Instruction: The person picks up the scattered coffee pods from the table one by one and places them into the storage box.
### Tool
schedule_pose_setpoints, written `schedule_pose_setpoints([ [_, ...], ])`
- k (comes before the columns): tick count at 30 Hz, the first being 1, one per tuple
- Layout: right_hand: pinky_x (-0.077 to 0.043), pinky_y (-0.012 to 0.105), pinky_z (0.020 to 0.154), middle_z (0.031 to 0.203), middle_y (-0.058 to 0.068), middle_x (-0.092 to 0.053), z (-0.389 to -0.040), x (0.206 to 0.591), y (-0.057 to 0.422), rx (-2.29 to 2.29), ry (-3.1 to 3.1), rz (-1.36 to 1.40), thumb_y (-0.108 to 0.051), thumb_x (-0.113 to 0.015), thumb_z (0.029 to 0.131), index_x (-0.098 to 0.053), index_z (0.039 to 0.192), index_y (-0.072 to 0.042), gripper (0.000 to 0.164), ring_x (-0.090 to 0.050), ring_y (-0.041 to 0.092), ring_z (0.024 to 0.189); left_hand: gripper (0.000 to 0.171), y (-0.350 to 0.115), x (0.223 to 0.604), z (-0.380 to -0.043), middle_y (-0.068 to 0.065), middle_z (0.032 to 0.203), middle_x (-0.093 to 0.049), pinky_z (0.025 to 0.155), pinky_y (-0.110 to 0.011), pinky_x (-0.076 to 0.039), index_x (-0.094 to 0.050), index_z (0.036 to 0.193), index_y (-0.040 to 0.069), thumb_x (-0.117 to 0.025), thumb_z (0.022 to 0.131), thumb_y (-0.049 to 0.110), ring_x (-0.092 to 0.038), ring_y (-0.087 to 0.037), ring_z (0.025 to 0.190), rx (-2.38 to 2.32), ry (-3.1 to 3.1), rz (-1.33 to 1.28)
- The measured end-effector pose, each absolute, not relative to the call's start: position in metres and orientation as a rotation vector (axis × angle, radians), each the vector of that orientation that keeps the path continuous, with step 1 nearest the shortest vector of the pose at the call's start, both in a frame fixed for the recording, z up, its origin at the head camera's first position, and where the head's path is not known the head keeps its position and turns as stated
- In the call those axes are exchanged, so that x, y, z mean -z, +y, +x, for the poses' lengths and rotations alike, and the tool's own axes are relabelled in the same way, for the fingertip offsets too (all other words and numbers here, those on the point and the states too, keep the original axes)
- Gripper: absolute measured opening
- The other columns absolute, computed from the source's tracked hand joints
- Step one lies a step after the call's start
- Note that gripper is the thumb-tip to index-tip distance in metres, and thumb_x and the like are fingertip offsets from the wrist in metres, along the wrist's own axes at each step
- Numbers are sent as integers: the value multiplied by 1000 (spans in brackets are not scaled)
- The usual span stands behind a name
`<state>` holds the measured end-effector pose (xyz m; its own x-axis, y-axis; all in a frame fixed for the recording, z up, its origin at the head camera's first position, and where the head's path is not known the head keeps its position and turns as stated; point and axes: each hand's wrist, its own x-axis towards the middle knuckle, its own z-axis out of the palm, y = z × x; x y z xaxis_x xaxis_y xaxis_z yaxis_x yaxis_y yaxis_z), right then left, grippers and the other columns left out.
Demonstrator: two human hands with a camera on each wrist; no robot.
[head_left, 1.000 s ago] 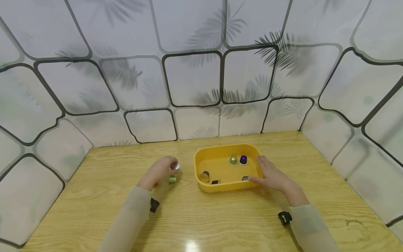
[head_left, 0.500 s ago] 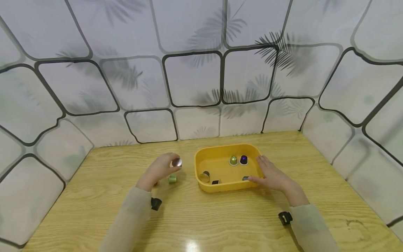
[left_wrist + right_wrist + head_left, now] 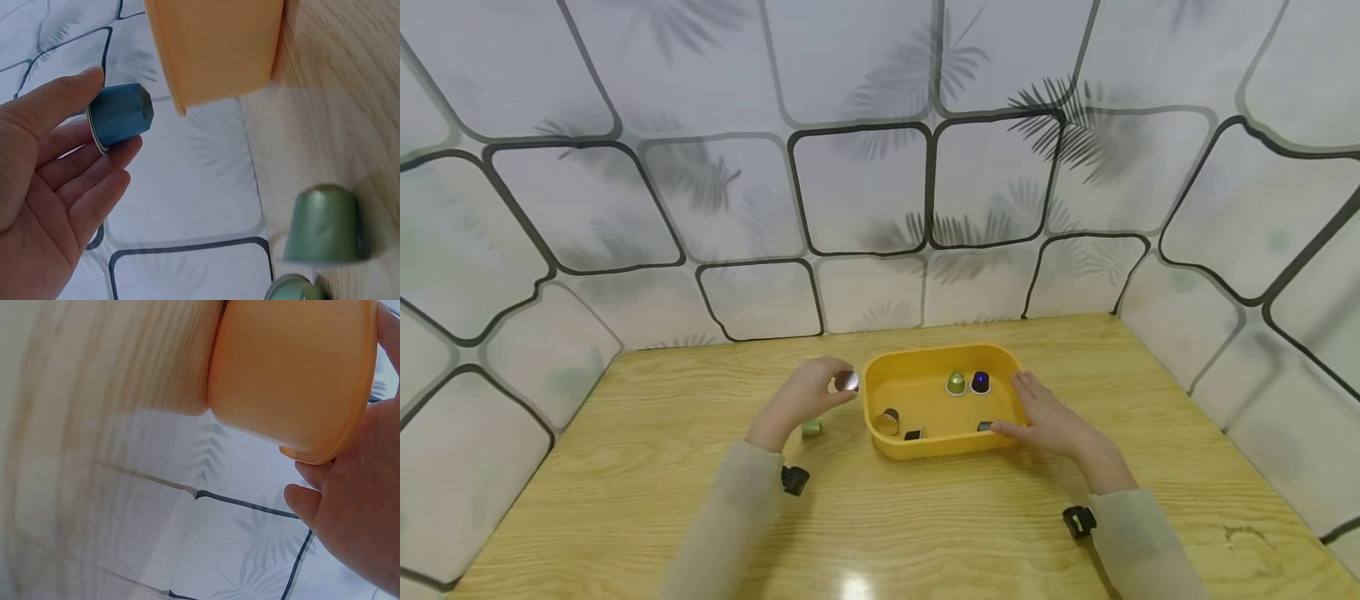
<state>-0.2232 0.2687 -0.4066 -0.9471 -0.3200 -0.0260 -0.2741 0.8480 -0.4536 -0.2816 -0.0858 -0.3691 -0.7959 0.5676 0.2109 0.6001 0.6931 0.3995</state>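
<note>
A blue coffee capsule point(image 3: 120, 117) is pinched between the thumb and fingers of my left hand point(image 3: 801, 402), just left of the yellow basket point(image 3: 874, 392). In the head view its silvery lid shows. My right hand point(image 3: 1063, 425) rests on the basket's right end, fingers fairly straight along the rim and thumb over the near corner. Inside the basket stand a lime-green capsule point(image 3: 956, 383) and a purple capsule point(image 3: 981, 382). Toward the near wall lie a gold-lidded capsule point(image 3: 887, 422), a black capsule point(image 3: 913, 434) and a bluish-grey capsule point(image 3: 984, 427), partly hidden.
A green capsule point(image 3: 326, 225) lies on the wooden table point(image 3: 925, 525) below my left hand. Another green capsule point(image 3: 291, 289) shows partly at the left wrist view's bottom edge. A patterned cloth wall point(image 3: 865, 183) encloses the table's back and sides.
My left hand has moved right, carrying the blue capsule up to the basket's left rim. My right hand has stayed at the basket's right end.
</note>
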Motion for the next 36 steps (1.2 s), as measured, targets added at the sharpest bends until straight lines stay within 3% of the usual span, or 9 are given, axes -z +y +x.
schedule_pose_setpoints([
  [12,-10,54,101,141,29,-7,-221,407,269,713,2938,-478,-58,-50,80,-12,135,13,97,-3,40,129,26,-52,371,-284,2,84,-58,71,-26,-45,-62,99,4,-67,79,19,-51,-10,75,710,-2791,-1093],
  [36,-9,53,101,141,29,-6,-224,406,268,687,2928,-469,-58,-49,80,-11,136,12,97,-3,40,129,18,-6,377,-285,3,81,-57,66,-19,-44,-61,93,6,-65,81,19,-50,-8,72,634,-2769,-1286],
])
